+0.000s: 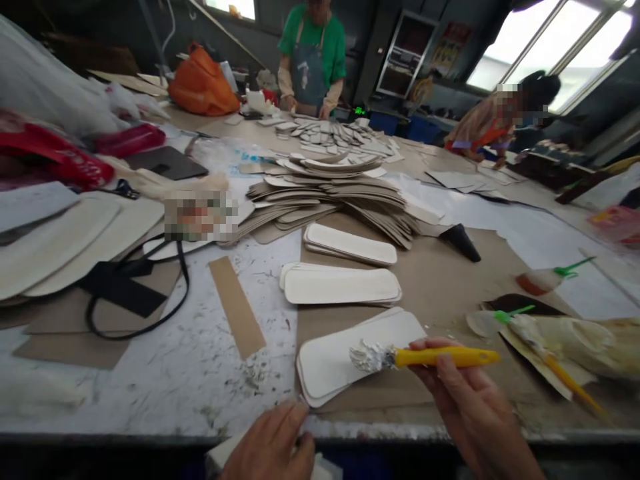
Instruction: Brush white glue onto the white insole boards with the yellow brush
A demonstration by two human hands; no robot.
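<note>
In my right hand [473, 393] is a brush [450, 356] with a yellow handle, gripped between thumb and fingers. Thick white paste coats its bristles, which are over the nearest stack of long, round-cornered white pieces [330, 367]. My left hand [273, 443] is at the table's front edge, just below that stack's left corner. Its fingers are curled and close together; what they hold, if anything, is hidden. Something white shows beneath that hand. Two more small stacks, a middle one [343, 286] and a farther one [350, 245], lie beyond on brown sheeting.
Large fanned piles of brown-edged pieces [330, 193] fill the middle. To the right are squeeze bottles with green tips [487, 323], another yellow-handled tool [570, 380] and a black cone [461, 241]. Left are a brown strip [237, 307] and a black strap [186, 280]. Two people work across the table.
</note>
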